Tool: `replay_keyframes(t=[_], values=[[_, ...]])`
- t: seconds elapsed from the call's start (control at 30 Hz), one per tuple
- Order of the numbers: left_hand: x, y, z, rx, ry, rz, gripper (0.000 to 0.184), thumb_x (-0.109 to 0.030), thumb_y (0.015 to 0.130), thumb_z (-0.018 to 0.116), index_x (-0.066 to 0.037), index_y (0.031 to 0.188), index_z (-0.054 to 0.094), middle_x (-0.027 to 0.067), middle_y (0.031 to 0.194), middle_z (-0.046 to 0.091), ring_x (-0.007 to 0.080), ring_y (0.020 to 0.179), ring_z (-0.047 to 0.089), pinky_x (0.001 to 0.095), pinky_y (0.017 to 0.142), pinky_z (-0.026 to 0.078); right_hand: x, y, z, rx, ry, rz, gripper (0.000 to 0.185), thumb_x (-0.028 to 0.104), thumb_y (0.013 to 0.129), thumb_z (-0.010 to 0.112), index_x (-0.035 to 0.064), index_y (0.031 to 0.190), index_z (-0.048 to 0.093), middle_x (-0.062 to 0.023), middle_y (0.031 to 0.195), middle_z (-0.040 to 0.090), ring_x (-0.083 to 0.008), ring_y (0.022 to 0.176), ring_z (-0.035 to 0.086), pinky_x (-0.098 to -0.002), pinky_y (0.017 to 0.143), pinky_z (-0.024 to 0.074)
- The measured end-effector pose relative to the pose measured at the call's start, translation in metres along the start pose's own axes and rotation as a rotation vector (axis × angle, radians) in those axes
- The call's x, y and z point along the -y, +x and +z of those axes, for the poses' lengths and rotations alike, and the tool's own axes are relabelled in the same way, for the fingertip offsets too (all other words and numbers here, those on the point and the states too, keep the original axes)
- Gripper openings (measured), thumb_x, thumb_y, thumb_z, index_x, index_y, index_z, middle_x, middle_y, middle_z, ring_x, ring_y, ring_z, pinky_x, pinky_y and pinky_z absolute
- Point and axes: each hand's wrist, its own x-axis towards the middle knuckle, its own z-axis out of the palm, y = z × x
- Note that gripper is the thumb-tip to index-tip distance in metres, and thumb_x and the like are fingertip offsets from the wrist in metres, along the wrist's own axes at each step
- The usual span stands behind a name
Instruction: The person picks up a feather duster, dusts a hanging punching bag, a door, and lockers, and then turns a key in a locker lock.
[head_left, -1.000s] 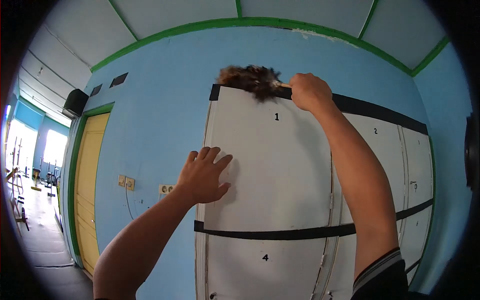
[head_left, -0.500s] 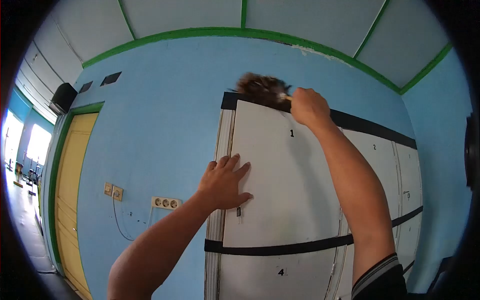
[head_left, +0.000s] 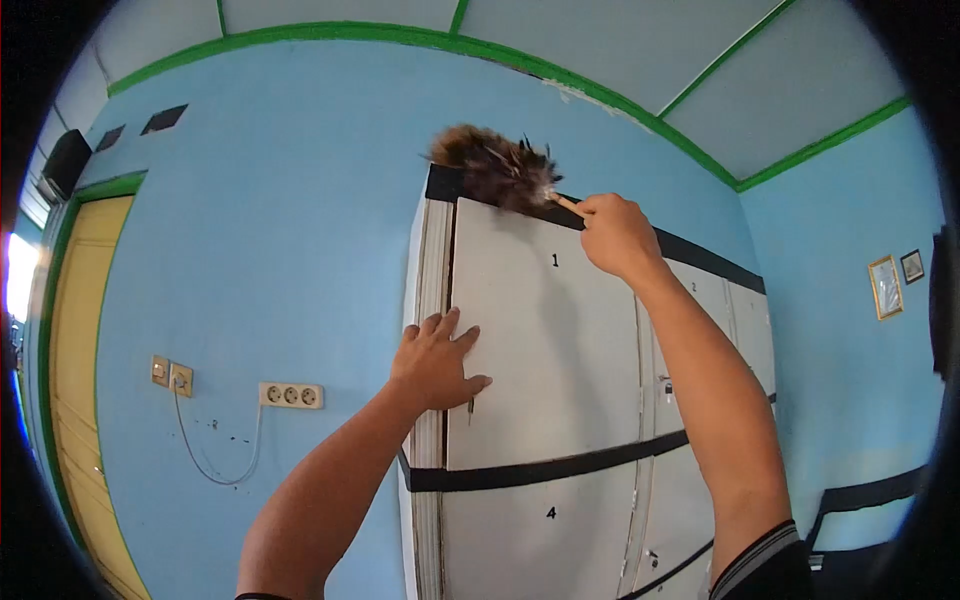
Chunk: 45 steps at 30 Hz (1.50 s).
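My right hand [head_left: 618, 236] is closed round the thin wooden handle of a feather duster [head_left: 495, 170]. Its brown feathers lie against the black top edge of a white locker cabinet [head_left: 530, 320], near the front left corner. With fingers spread, my left hand [head_left: 436, 362] rests flat by the left edge of the locker door marked 1. A small key [head_left: 471, 408] hangs just below that hand's thumb. Under a black band sits the door marked 4 [head_left: 540, 530].
Left of the cabinet, a socket strip [head_left: 291, 396] and a switch with a plugged-in cord [head_left: 180, 380] are on the blue wall. A yellow door [head_left: 90, 330] stands at far left. Framed pictures [head_left: 886, 287] hang at right, above a black-framed piece of furniture [head_left: 870, 493].
The feather duster has shifted left along the cabinet's top edge, and its feathers are less blurred. My view has turned right. My left hand stays on the door.
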Motion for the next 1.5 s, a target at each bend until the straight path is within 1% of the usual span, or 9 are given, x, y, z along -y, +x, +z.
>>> replay_keyframes(t=[0.07, 0.67, 0.87, 0.97, 1.13, 1.2, 1.27, 1.37, 1.5], values=[[0.003, -0.003, 0.003, 0.002, -0.042, 0.007, 0.071, -0.053, 0.078, 0.058, -0.013, 0.134, 0.041, 0.016, 0.142, 0.028, 0.0299, 0.131, 0.026, 0.0442, 0.107, 0.023, -0.009, -0.014, 0.005, -0.135, 0.273, -0.031, 0.022, 0.007, 0.078, 0.053, 0.0018, 0.097, 0.064, -0.0217, 0.094, 0.063, -0.0358, 0.089, 0.062, -0.0421, 0.077, 0.0511], [0.03, -0.006, 0.024, -0.041, 0.021, 0.062, 0.071, -0.057, 0.085, 0.043, -0.007, 0.134, 0.039, 0.011, 0.148, 0.02, 0.032, 0.136, 0.017, 0.0495, 0.108, 0.017, -0.002, -0.084, 0.104, -0.123, 0.339, 0.244, 0.03, 0.006, 0.083, 0.05, 0.0128, 0.11, 0.059, -0.0194, 0.087, 0.063, -0.037, 0.082, 0.061, -0.0428, 0.072, 0.0485], [0.039, 0.0, 0.038, -0.004, -0.095, 0.126, 0.069, -0.052, 0.084, 0.049, -0.005, 0.133, 0.039, 0.0088, 0.148, 0.02, 0.0303, 0.137, 0.015, 0.0511, 0.108, 0.018, 0.009, -0.143, 0.167, -0.362, 0.583, 0.109, 0.036, 0.004, 0.084, 0.048, 0.0029, 0.119, 0.048, -0.0217, 0.087, 0.061, -0.0382, 0.079, 0.061, -0.0452, 0.07, 0.0481], [0.041, -0.011, 0.031, -0.005, -0.137, 0.163, 0.071, -0.047, 0.081, 0.054, -0.006, 0.136, 0.036, 0.0087, 0.147, 0.023, 0.0302, 0.136, 0.016, 0.0509, 0.108, 0.017, 0.011, -0.159, 0.173, -0.206, 0.77, 0.38, 0.032, 0.008, 0.088, 0.048, 0.0013, 0.119, 0.047, -0.0188, 0.083, 0.06, -0.0318, 0.073, 0.061, -0.0399, 0.067, 0.0479], [0.051, -0.004, 0.047, -0.036, -0.219, 0.173, 0.075, -0.046, 0.078, 0.056, -0.011, 0.139, 0.031, 0.0104, 0.144, 0.029, 0.031, 0.135, 0.02, 0.0474, 0.108, 0.016, 0.028, -0.182, 0.177, -0.166, 0.972, 0.104, 0.028, 0.009, 0.09, 0.049, 0.0005, 0.117, 0.05, -0.0128, 0.074, 0.057, -0.0198, 0.063, 0.055, -0.0314, 0.059, 0.0445], [0.054, 0.0, 0.039, 0.001, -0.723, 0.057, 0.067, -0.052, 0.075, 0.056, -0.014, 0.128, 0.043, 0.0134, 0.142, 0.032, 0.0327, 0.136, 0.016, 0.0516, 0.107, 0.012, 0.036, -0.182, 0.178, -0.121, 1.003, 0.077, 0.026, 0.007, 0.089, 0.05, 0.0013, 0.115, 0.053, -0.0119, 0.07, 0.056, -0.0163, 0.059, 0.052, -0.0291, 0.056, 0.0432], [0.053, 0.004, 0.04, -0.053, -0.751, 0.035, 0.068, -0.057, 0.076, 0.054, -0.009, 0.123, 0.048, 0.0161, 0.131, 0.045, 0.0351, 0.129, 0.031, 0.0469, 0.104, 0.021, 0.047, -0.179, 0.174, 0.003, 1.092, -0.032, 0.025, 0.009, 0.089, 0.052, 0.0019, 0.113, 0.056, -0.0106, 0.068, 0.055, -0.0129, 0.056, 0.049, -0.0266, 0.054, 0.0418], [0.041, 0.006, 0.03, -0.101, -1.235, -0.044, 0.054, -0.047, 0.082, 0.059, 0.003, 0.104, 0.057, 0.0088, 0.097, 0.058, 0.0171, 0.093, 0.05, 0.0308, 0.087, 0.037, 0.056, -0.171, 0.154, 0.208, 1.179, -0.018, 0.027, 0.009, 0.089, 0.053, 0.0019, 0.115, 0.057, -0.0046, 0.071, 0.056, -0.0097, 0.058, 0.05, -0.0241, 0.054, 0.0425], [0.051, 0.02, 0.045, -0.085, -1.106, -0.276, 0.038, -0.034, 0.083, 0.061, -0.001, 0.102, 0.062, 0.0139, 0.091, 0.063, 0.0196, 0.089, 0.057, 0.03, 0.082, 0.042, 0.051, -0.148, 0.161, 0.597, 1.394, 0.048, 0.026, 0.012, 0.091, 0.051, 0.0018, 0.114, 0.059, -0.0018, 0.078, 0.057, -0.0097, 0.063, 0.053, -0.025, 0.057, 0.0475]])
